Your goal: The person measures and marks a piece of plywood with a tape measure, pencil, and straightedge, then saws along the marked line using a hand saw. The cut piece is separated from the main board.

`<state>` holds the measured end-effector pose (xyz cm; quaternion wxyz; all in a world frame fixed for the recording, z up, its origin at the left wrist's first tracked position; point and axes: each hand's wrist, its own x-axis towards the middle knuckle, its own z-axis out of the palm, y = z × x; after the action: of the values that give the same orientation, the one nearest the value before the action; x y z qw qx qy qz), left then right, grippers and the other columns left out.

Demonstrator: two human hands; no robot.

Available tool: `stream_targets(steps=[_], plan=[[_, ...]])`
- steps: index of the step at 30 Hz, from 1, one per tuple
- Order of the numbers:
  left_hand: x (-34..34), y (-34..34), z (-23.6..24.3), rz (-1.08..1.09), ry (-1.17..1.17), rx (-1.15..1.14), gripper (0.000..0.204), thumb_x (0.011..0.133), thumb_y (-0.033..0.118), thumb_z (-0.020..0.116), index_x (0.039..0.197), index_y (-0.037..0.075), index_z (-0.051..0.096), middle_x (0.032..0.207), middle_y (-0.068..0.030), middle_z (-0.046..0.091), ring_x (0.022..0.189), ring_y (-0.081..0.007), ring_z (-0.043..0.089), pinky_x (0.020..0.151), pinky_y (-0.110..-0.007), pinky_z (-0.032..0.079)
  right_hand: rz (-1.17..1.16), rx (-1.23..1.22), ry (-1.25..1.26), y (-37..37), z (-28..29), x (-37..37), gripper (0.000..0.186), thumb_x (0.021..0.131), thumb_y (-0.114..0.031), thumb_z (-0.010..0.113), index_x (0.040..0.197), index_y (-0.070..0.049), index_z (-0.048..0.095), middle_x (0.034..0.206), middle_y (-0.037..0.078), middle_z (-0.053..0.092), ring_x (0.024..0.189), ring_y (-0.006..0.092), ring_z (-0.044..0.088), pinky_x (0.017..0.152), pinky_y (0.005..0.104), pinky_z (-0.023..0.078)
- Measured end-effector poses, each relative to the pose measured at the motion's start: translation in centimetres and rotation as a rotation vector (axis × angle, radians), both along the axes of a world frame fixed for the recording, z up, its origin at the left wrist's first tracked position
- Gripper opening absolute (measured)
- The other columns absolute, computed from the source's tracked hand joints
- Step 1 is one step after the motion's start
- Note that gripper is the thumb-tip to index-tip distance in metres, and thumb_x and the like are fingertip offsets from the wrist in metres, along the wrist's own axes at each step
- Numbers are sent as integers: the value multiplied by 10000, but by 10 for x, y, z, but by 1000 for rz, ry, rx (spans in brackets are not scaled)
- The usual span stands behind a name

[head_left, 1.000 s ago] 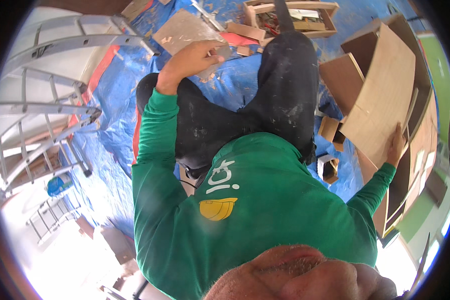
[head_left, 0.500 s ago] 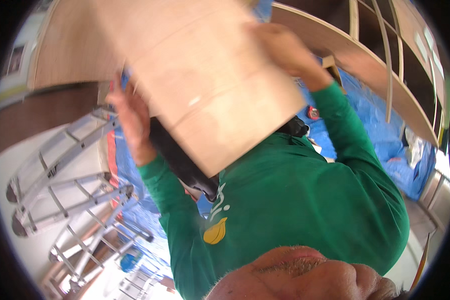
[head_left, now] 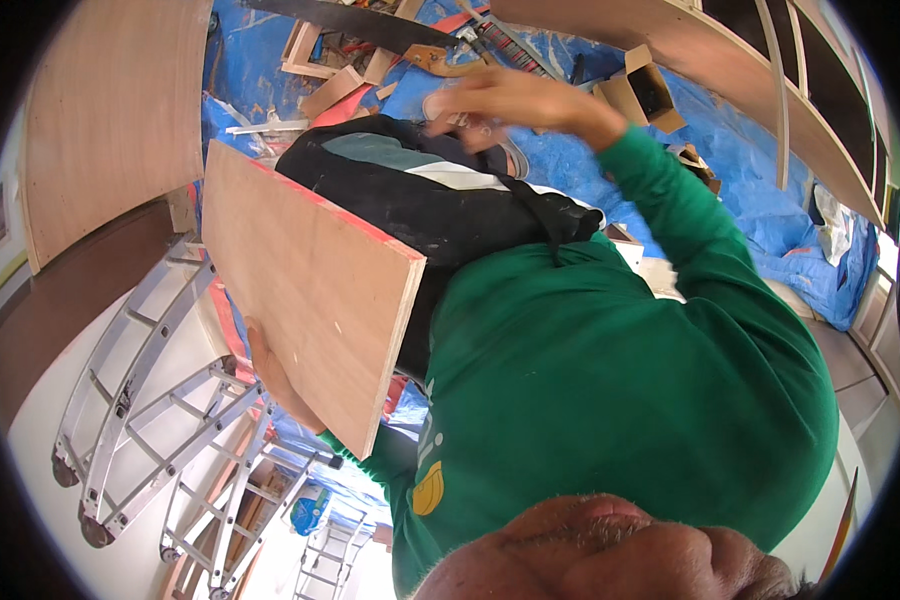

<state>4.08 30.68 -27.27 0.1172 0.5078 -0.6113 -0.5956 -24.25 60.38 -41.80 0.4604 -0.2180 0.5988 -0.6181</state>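
Our left hand [head_left: 278, 372] is half hidden behind a flat, pale rectangular plywood board [head_left: 300, 290] tilted by our left thigh; we cannot tell how its fingers close. Our right hand [head_left: 530, 100], motion-blurred, fingers parted, hovers near a wood-handled, dark-bladed handsaw [head_left: 360, 22] whose tip is cut off. Crumpled blue plastic sheeting [head_left: 755, 220] covers the floor near silvery metal ladders [head_left: 158, 338]. Red streaks the board's upper edge.

At left, the board [head_left: 305, 290] hides most of the left hand [head_left: 276, 382], while the right hand [head_left: 515, 100] blurs at upper centre and the top edge crops the saw [head_left: 370, 27].
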Motion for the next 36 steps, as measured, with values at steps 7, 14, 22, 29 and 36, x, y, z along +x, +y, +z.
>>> stream_targets(steps=[7,14,22,29,36], plan=[[-5,-48,-34,-23,-36,-172,677,1104,448,509,1532,-74,469,1514,-247,552,1255,-341,650,1032,-439,551,123,1187,517,184,-200,79,711,864,-430,865,1363,-12,578,1287,302,647,1261,424,652,960,564,591],[5,-48,-74,-177,182,-581,646,1111,393,549,1516,-104,474,1454,-263,601,1279,-350,632,1050,-448,526,-114,1255,466,195,-270,126,852,785,-281,937,1415,23,452,1420,285,518,1254,514,627,990,608,587],[11,-30,-54,-231,-291,-657,654,1111,411,592,1541,-65,468,1430,-307,623,1276,-430,638,1037,-495,519,-58,1237,595,229,-331,145,647,815,-105,813,1317,88,453,1342,357,523,1245,540,610,999,575,580],[17,-5,-5,-275,-797,-940,779,1041,522,683,1617,54,446,1456,-275,562,1297,-465,611,1018,-519,532,-452,861,272,181,-223,83,532,847,-220,853,1216,37,568,1056,162,663,1038,236,667,932,402,549],[-31,30,26,-447,169,-805,1027,896,543,851,1642,17,380,1497,-252,476,1361,-378,583,1039,-498,536,-474,-49,78,15,46,21,679,867,-267,886,1396,35,586,1124,83,678,1033,163,662,924,342,551]])
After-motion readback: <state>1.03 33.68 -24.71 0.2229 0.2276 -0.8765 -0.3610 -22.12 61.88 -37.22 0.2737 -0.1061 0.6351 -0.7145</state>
